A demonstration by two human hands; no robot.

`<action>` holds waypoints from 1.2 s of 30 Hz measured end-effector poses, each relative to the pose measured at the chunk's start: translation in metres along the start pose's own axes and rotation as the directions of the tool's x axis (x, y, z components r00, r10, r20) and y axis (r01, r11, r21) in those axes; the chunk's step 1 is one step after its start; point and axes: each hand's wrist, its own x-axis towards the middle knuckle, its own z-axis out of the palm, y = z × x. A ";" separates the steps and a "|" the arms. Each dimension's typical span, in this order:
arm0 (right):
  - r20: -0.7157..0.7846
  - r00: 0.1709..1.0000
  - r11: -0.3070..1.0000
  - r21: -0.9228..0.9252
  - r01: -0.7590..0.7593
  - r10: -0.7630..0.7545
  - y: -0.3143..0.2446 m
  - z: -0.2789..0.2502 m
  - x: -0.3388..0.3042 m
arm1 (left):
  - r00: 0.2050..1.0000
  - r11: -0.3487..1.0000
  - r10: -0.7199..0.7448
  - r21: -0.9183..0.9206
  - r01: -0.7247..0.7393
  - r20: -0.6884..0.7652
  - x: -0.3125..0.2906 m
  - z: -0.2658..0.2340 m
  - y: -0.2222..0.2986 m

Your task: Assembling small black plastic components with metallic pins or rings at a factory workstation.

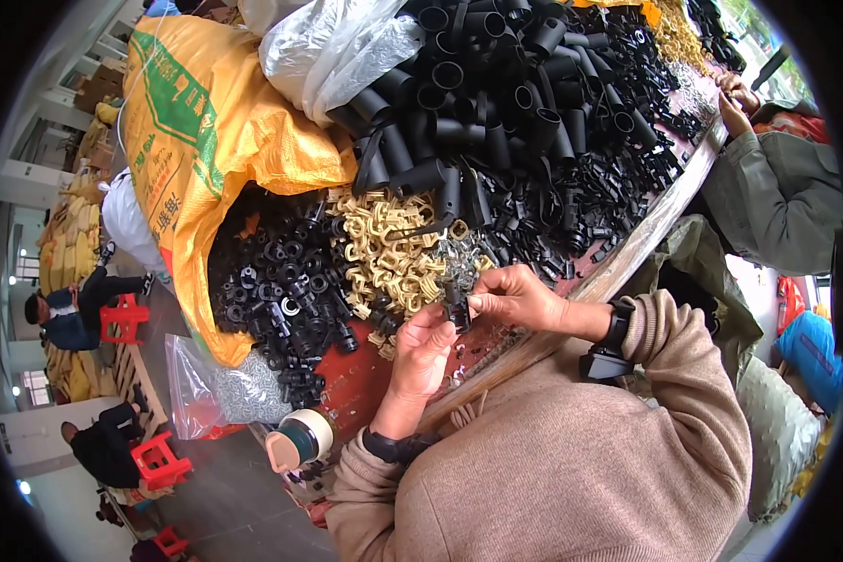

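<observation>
A small black plastic part [455, 307] is held between my two hands, just above the table's near edge. My left hand [416, 359] is closed on its lower end with thumb and fingers. From the other side, my right hand [518, 298] pinches at the part; whether a smaller piece sits in those fingertips I cannot make out. Right beyond my hands lie a heap of cream-coloured plastic clips [384, 245] and some small shiny metal pieces [459, 259]. Black ring-shaped fittings [290, 272] are piled to the left of the clips.
Black tubes [482, 112] form a tall heap behind, beside an orange woven sack [225, 112]. A clear bag of small metal pieces [251, 389] and a lidded jar [300, 438] stand at the left edge. Another person's hand [738, 98] is at the far right. Wooden edging [628, 245] borders the red tabletop.
</observation>
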 end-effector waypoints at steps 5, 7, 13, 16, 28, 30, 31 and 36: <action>0.120 0.987 0.946 0.292 -0.139 0.108 -0.004 -0.001 -0.003 | 1.000 1.000 0.024 -0.020 -0.024 0.014 0.003 -0.007 0.000; 0.123 0.985 0.948 0.282 -0.148 0.118 -0.004 -0.002 -0.003 | 1.000 0.999 0.021 -0.034 -0.021 0.022 0.003 -0.004 -0.001; 0.053 0.997 0.957 0.284 -0.065 0.052 -0.009 -0.007 -0.008 | 0.998 0.995 -0.039 -0.095 0.034 -0.052 0.001 0.008 0.004; -0.017 0.945 0.942 -0.080 0.325 -0.327 -0.015 -0.007 -0.003 | 0.996 0.992 -0.093 -0.089 0.093 0.006 0.000 0.007 0.005; -0.014 0.889 0.880 -0.151 0.450 -0.457 -0.019 -0.005 -0.004 | 0.983 0.977 -0.183 -0.115 0.182 0.006 0.001 0.011 0.007; -0.008 0.894 0.886 -0.136 0.443 -0.448 -0.018 -0.004 -0.004 | 0.982 0.975 -0.187 -0.122 0.186 0.006 0.001 0.010 0.006; -0.002 0.901 0.893 -0.136 0.429 -0.433 -0.018 -0.004 -0.004 | 0.981 0.974 -0.193 -0.119 0.193 0.013 0.001 0.010 0.006; -0.023 0.906 0.887 -0.214 0.408 -0.422 -0.009 -0.005 -0.003 | 0.979 0.972 -0.205 -0.112 0.206 0.018 0.001 0.008 0.005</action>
